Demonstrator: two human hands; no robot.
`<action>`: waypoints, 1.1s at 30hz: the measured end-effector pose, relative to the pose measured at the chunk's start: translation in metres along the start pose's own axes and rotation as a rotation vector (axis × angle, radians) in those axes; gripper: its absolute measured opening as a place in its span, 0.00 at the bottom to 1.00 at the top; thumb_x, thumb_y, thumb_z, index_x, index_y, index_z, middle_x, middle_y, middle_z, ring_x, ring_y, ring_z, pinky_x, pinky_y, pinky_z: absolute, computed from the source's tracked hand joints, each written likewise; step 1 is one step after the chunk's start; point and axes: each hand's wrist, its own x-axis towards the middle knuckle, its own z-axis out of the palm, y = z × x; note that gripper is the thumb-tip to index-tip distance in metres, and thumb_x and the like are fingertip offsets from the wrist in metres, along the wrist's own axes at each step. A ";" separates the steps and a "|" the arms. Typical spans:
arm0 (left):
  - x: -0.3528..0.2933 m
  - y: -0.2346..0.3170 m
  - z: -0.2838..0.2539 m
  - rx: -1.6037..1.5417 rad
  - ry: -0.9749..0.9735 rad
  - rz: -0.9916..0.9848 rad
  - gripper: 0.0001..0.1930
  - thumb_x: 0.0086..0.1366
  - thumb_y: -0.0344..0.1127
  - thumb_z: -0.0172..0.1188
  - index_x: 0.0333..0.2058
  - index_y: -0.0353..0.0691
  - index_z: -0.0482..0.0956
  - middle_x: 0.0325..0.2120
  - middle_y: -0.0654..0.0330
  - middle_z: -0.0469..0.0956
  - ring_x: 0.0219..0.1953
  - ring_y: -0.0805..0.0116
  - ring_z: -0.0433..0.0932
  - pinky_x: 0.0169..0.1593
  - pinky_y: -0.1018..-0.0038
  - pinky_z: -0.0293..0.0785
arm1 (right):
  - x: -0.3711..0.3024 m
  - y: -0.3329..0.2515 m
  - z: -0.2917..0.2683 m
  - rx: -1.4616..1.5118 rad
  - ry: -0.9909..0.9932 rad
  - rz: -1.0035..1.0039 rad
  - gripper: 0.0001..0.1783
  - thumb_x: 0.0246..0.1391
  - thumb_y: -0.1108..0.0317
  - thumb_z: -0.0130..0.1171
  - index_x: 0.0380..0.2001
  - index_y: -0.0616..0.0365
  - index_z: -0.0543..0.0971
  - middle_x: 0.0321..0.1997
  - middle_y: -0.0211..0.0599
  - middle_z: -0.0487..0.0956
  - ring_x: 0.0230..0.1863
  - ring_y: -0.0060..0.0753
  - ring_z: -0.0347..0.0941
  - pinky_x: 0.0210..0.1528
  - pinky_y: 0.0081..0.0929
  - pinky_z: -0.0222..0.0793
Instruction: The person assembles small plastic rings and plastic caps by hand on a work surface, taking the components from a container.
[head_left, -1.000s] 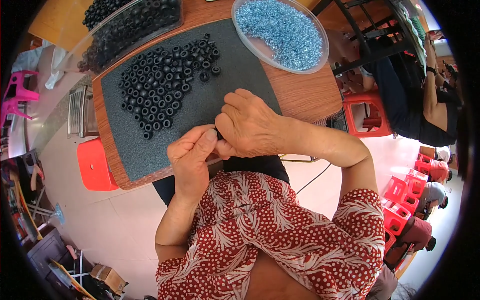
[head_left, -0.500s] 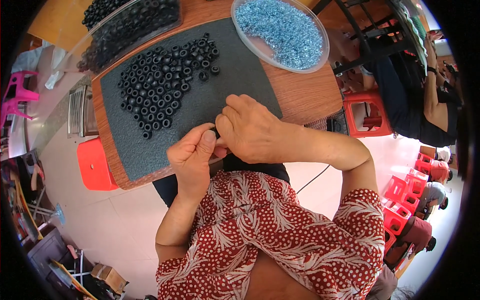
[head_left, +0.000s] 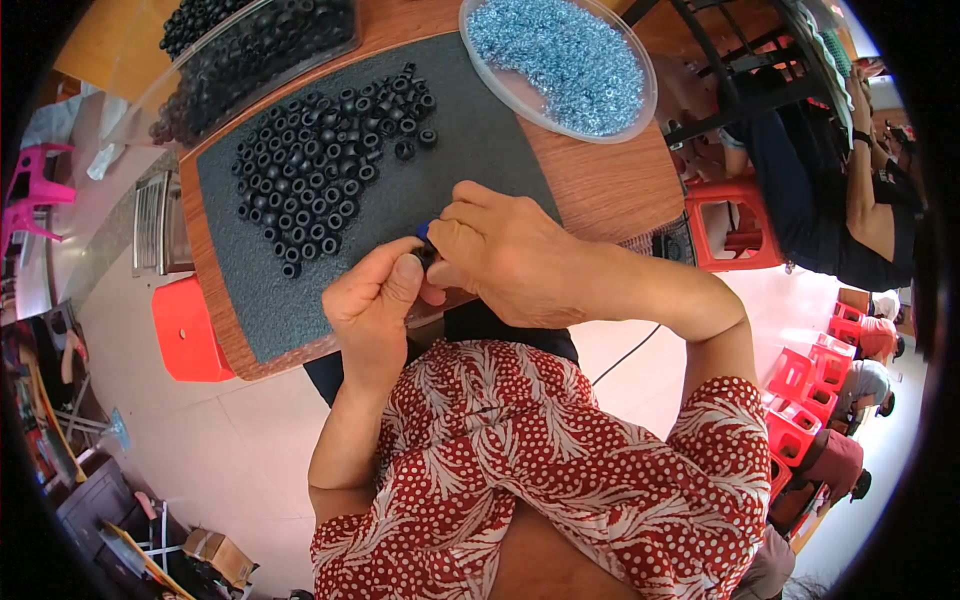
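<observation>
Just beyond the near edge of the dark grey mat (head_left: 480,130), my two hands meet, fingers closed. My left hand (head_left: 372,305) pinches a small black part (head_left: 427,254) between thumb and fingers; most of it is covered. Right against it, my right hand (head_left: 515,262) is curled with its knuckles up, and a bit of something blue (head_left: 422,231) pokes out at its fingertips. What that blue thing is stays hidden in the grip. Many small black ring-shaped parts (head_left: 305,190) lie grouped on the left half of the mat.
A clear plastic box (head_left: 345,25) of black parts stands at the far left. A round clear tray (head_left: 648,100) of small bluish transparent pieces sits far right on the wooden table (head_left: 610,190). Red stools (head_left: 190,330) and seated people surround the table.
My hands have shifted slightly left and parted a little at the fingertips. The blue bit and more of the black part have come into sight between them.
</observation>
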 end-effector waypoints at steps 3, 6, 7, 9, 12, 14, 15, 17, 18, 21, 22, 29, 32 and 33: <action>0.000 0.005 0.005 0.083 -0.010 0.059 0.12 0.63 0.33 0.55 0.37 0.27 0.77 0.23 0.61 0.77 0.23 0.77 0.74 0.28 0.83 0.70 | 0.000 0.000 0.000 0.015 0.033 -0.002 0.09 0.43 0.73 0.60 0.25 0.65 0.70 0.23 0.40 0.68 0.26 0.41 0.64 0.27 0.33 0.62; -0.001 0.004 0.005 0.147 -0.016 0.129 0.11 0.64 0.33 0.54 0.36 0.27 0.77 0.23 0.61 0.76 0.23 0.78 0.73 0.28 0.83 0.69 | -0.001 0.001 0.004 0.081 0.110 0.073 0.09 0.44 0.72 0.60 0.28 0.64 0.73 0.23 0.39 0.70 0.26 0.40 0.64 0.28 0.32 0.62; -0.001 0.004 0.005 0.167 -0.016 0.153 0.11 0.64 0.33 0.54 0.36 0.27 0.77 0.23 0.61 0.76 0.23 0.78 0.73 0.28 0.83 0.69 | -0.001 0.001 0.005 0.127 0.155 0.121 0.09 0.43 0.73 0.61 0.29 0.64 0.74 0.24 0.39 0.71 0.27 0.40 0.65 0.28 0.31 0.62; -0.001 0.002 0.005 0.159 -0.017 0.156 0.11 0.64 0.33 0.54 0.36 0.28 0.77 0.23 0.61 0.76 0.23 0.78 0.73 0.28 0.83 0.69 | 0.001 0.000 0.006 0.163 0.202 0.173 0.09 0.43 0.73 0.61 0.29 0.63 0.75 0.24 0.39 0.71 0.27 0.39 0.65 0.28 0.31 0.62; 0.000 0.001 0.003 0.148 0.000 0.166 0.11 0.64 0.33 0.54 0.36 0.28 0.77 0.23 0.61 0.76 0.23 0.78 0.73 0.28 0.83 0.69 | 0.005 -0.002 0.006 0.290 0.253 0.258 0.09 0.43 0.75 0.62 0.30 0.63 0.75 0.24 0.38 0.71 0.27 0.38 0.65 0.29 0.30 0.62; 0.000 0.003 0.005 0.139 0.009 0.172 0.11 0.64 0.33 0.54 0.36 0.28 0.77 0.23 0.61 0.76 0.23 0.78 0.72 0.27 0.83 0.68 | 0.006 -0.004 0.005 0.372 0.260 0.300 0.09 0.42 0.75 0.62 0.29 0.64 0.75 0.25 0.38 0.71 0.28 0.37 0.66 0.30 0.29 0.62; 0.001 0.005 0.005 0.153 0.013 0.192 0.11 0.64 0.32 0.54 0.36 0.28 0.77 0.23 0.61 0.76 0.23 0.78 0.73 0.27 0.83 0.69 | 0.006 -0.004 0.006 0.355 0.298 0.269 0.06 0.41 0.75 0.60 0.24 0.62 0.73 0.24 0.38 0.71 0.28 0.41 0.66 0.30 0.32 0.62; 0.002 0.007 0.006 0.166 0.017 0.212 0.11 0.64 0.32 0.54 0.36 0.28 0.77 0.23 0.61 0.76 0.23 0.78 0.73 0.27 0.83 0.69 | 0.005 -0.005 0.008 0.337 0.335 0.240 0.06 0.39 0.75 0.59 0.19 0.60 0.71 0.23 0.39 0.71 0.28 0.44 0.67 0.31 0.35 0.63; 0.003 0.007 0.006 0.198 0.024 0.233 0.11 0.64 0.32 0.54 0.36 0.28 0.77 0.23 0.61 0.76 0.23 0.77 0.73 0.27 0.83 0.69 | 0.004 -0.006 0.009 0.335 0.365 0.204 0.05 0.39 0.76 0.59 0.20 0.61 0.72 0.22 0.40 0.70 0.29 0.45 0.66 0.30 0.35 0.62; 0.002 0.007 0.003 0.251 0.031 0.276 0.11 0.63 0.32 0.55 0.37 0.27 0.76 0.24 0.60 0.77 0.23 0.77 0.74 0.27 0.83 0.70 | 0.005 -0.008 0.004 0.336 0.351 0.221 0.04 0.41 0.77 0.58 0.20 0.61 0.72 0.21 0.38 0.71 0.28 0.41 0.68 0.30 0.32 0.64; 0.003 0.006 0.003 0.272 0.023 0.299 0.11 0.63 0.32 0.55 0.37 0.27 0.76 0.24 0.60 0.77 0.23 0.76 0.74 0.27 0.83 0.70 | 0.006 -0.008 0.002 0.334 0.312 0.277 0.04 0.43 0.78 0.58 0.21 0.62 0.73 0.21 0.36 0.72 0.27 0.36 0.70 0.29 0.29 0.65; 0.000 0.001 0.003 0.070 0.027 0.185 0.11 0.63 0.32 0.55 0.38 0.28 0.76 0.26 0.58 0.78 0.24 0.75 0.76 0.29 0.83 0.72 | 0.002 -0.007 0.001 1.052 0.290 0.649 0.04 0.48 0.77 0.61 0.30 0.63 0.78 0.29 0.26 0.77 0.32 0.11 0.70 0.34 0.12 0.67; 0.000 0.002 0.003 0.064 0.018 0.177 0.11 0.63 0.32 0.55 0.39 0.28 0.76 0.26 0.58 0.78 0.24 0.75 0.76 0.29 0.83 0.72 | 0.001 -0.008 0.002 1.037 0.290 0.674 0.05 0.47 0.78 0.61 0.30 0.63 0.78 0.28 0.25 0.77 0.32 0.11 0.70 0.33 0.12 0.67; 0.001 0.003 0.004 0.095 0.023 0.194 0.11 0.63 0.32 0.55 0.39 0.28 0.76 0.26 0.58 0.78 0.24 0.75 0.76 0.29 0.83 0.72 | 0.001 -0.008 0.002 1.033 0.301 0.628 0.05 0.47 0.78 0.61 0.30 0.63 0.78 0.28 0.25 0.77 0.32 0.11 0.70 0.33 0.12 0.67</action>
